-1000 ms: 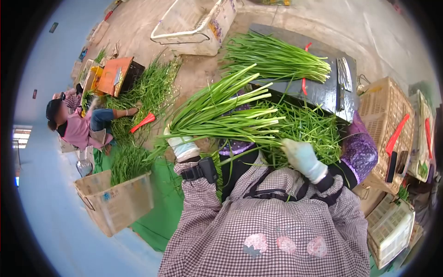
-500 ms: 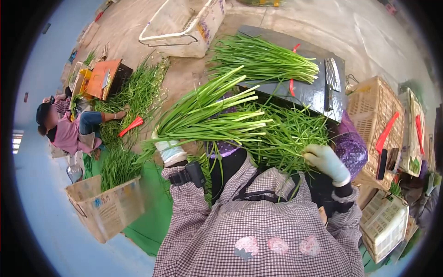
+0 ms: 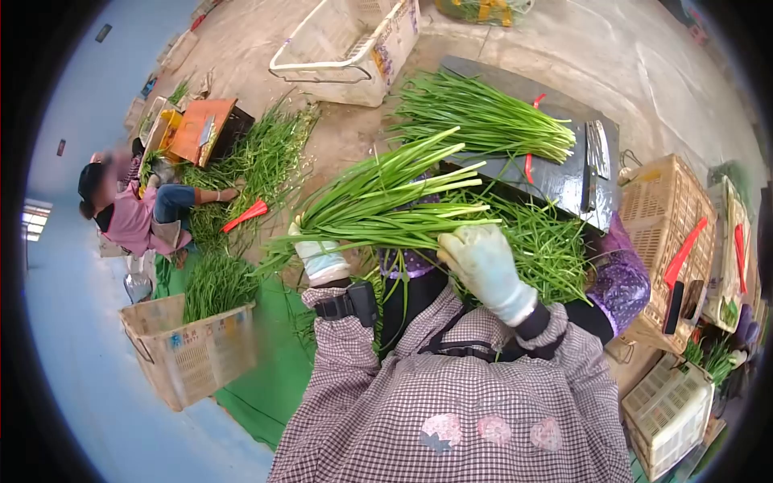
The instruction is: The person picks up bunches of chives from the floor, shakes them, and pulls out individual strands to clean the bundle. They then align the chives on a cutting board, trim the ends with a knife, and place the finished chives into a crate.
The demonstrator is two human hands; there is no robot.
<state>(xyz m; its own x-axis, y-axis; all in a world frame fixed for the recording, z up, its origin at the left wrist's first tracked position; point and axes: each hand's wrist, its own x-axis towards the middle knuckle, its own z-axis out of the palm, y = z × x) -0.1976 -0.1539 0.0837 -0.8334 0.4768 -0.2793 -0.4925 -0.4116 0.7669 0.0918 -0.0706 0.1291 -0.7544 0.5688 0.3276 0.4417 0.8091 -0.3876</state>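
My left hand (image 3: 320, 256), in a pale glove, is closed round the leafy end of a fanned bunch of garlic chives (image 3: 386, 205), its pale cut ends pointing right. Gloved too, my right hand (image 3: 487, 266) has its fingers curled together against the lower stems of that bunch. Below and to the right, a loose heap of garlic chives (image 3: 539, 245) lies across my lap. In front, a neat bundle of garlic chives (image 3: 483, 117) rests on a dark board (image 3: 555, 181) over a red tie (image 3: 528, 167). A broad-bladed knife (image 3: 594, 165) lies at the board's right end.
A white crate (image 3: 330, 72) stands ahead. At right is a tan crate (image 3: 656, 209) with a red strip and a dark-handled tool on it. At left, a co-worker (image 3: 133, 205) sits by scattered chives (image 3: 241, 161); a crate of chives (image 3: 197, 354) stands nearer.
My right hand has moved left and up from the loose heap to the lower stems of the held bunch. My left hand keeps its hold. The whole view has shifted slightly.
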